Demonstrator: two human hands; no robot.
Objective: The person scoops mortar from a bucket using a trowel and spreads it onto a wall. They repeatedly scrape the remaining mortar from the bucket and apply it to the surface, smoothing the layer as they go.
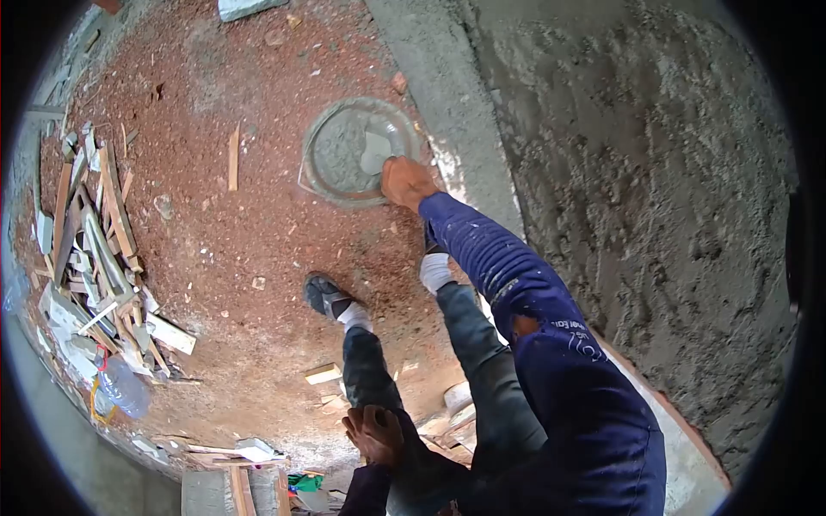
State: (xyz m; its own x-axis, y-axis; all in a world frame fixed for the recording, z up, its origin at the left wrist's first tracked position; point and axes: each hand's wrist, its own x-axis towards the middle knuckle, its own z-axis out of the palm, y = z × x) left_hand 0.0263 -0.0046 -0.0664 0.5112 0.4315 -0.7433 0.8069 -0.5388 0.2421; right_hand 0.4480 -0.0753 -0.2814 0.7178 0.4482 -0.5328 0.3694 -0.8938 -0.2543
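Observation:
My right hand [409, 183] is closed around the handle of a trowel, at the near right rim of a round basin [309, 176]. The trowel's pale blade [375, 153] lies over wet grey mortar [338, 151] inside the basin. Its handle is mostly hidden by my fingers. My left hand [376, 435] rests by my left leg, near the knee, with its fingers loosely bent and apart. I see nothing held in it.
Rough wet mortar [637, 172] covers the surface on the right, bordered by a concrete strip [443, 77]. Wood scraps [99, 249] are piled at left, near a plastic bottle [123, 387]. A short stick [233, 159] lies on the reddish dirt. My shoe [322, 293] stands below the basin.

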